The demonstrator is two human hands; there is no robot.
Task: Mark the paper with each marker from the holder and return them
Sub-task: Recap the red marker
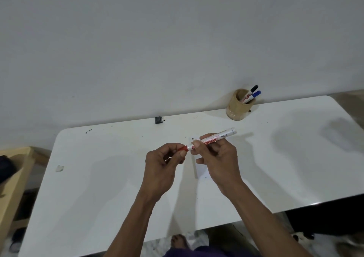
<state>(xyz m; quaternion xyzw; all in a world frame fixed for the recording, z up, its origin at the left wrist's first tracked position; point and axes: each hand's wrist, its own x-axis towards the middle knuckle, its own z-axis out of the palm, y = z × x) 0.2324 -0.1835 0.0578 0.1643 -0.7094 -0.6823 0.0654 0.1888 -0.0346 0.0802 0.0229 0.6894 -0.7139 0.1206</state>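
Note:
My right hand grips the white barrel of a red marker, held level above the white table. My left hand pinches the marker's red cap at its left end. Whether the cap is seated on the tip I cannot tell. Under my right hand lies a small sheet of white paper, mostly hidden. A tan round holder stands at the table's far edge by the wall, with a black-capped marker and a blue-capped marker leaning in it.
A small dark clip-like object sits at the table's back edge. A scrap lies near the left side. A wooden frame stands left of the table. The wall rises right behind the table.

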